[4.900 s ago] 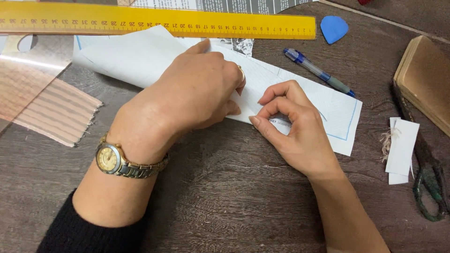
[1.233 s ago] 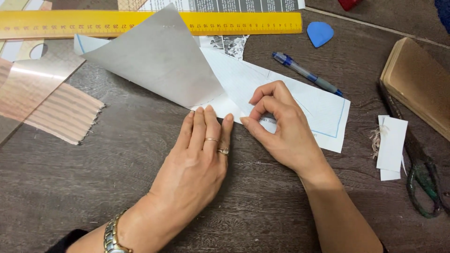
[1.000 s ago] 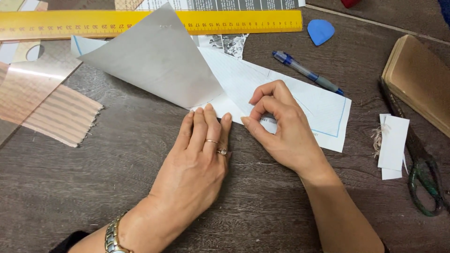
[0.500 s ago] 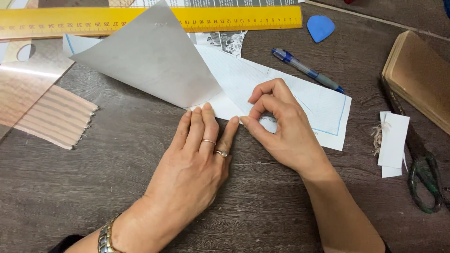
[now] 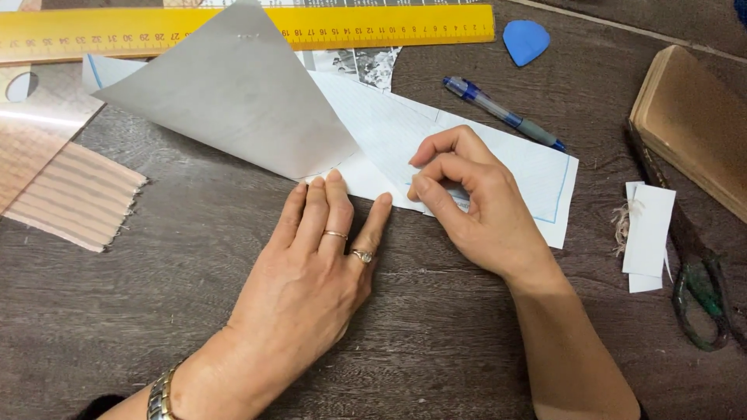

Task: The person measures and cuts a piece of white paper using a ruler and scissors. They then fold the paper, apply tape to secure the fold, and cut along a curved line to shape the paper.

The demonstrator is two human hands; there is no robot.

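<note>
Head view shows my left hand (image 5: 311, 264) nearest to me, flat and open on the counter (image 5: 156, 327), its fingertips (image 5: 331, 183) touching the near edge of the paper (image 5: 373, 132) where the grey flap (image 5: 233, 101) lifts. Just to its right, my right hand (image 5: 475, 210) is curled, thumb and forefinger pinching that same near edge. The paper lies just beyond both hands, its long axis running from upper left to lower right; the flap stands up over its left half, on the left hand's side. Striped cloth (image 5: 70, 202) sits to the left, white slips (image 5: 646, 233) and scissors (image 5: 700, 288) to the right. Farther off lie a pen (image 5: 502, 113), blue chalk (image 5: 525, 40) and a yellow ruler (image 5: 389, 23).
</note>
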